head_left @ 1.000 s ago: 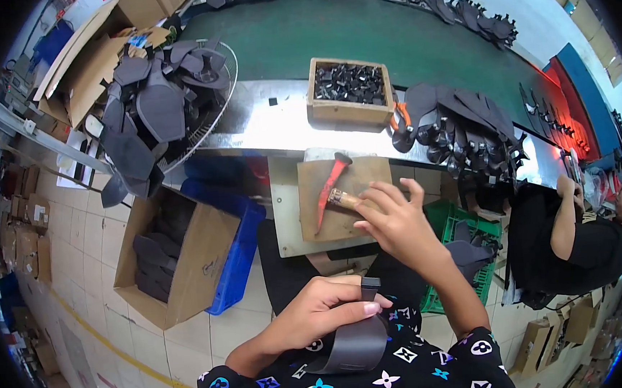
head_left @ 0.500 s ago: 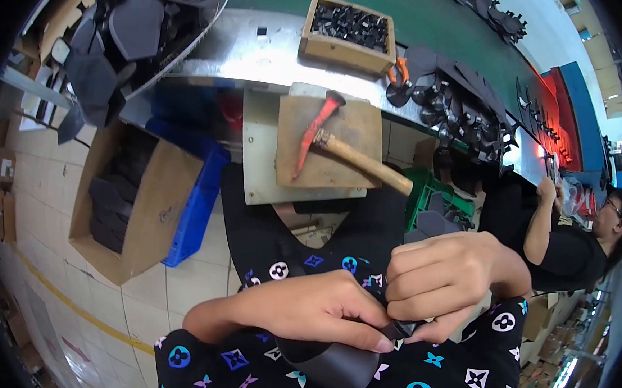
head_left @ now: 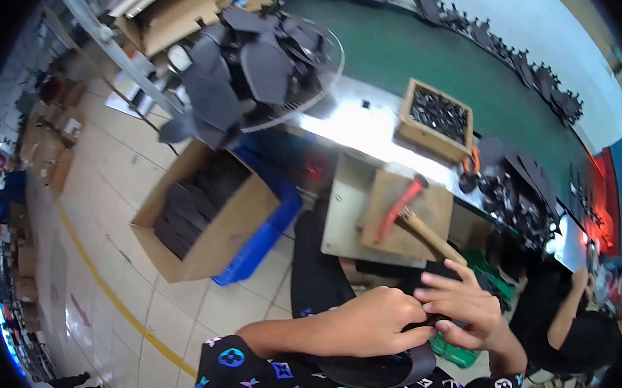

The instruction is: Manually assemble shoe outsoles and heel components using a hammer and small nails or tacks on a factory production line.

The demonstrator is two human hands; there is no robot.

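The right hand point(head_left: 471, 311) has uncurled, fingers loosely spread. Dark grey curved panel point(head_left: 392, 377): above the lap, upper end gripped in the left hand point(head_left: 381, 322); I judge it light, springy, best held there. Beyond: red-headed hammer point(head_left: 408, 214) on tan board point(head_left: 436, 210).

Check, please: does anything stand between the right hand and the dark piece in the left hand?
No separate object visibly does. The right hand is close beside the left hand, which covers part of the dark piece; whether the right hand touches it is unclear.
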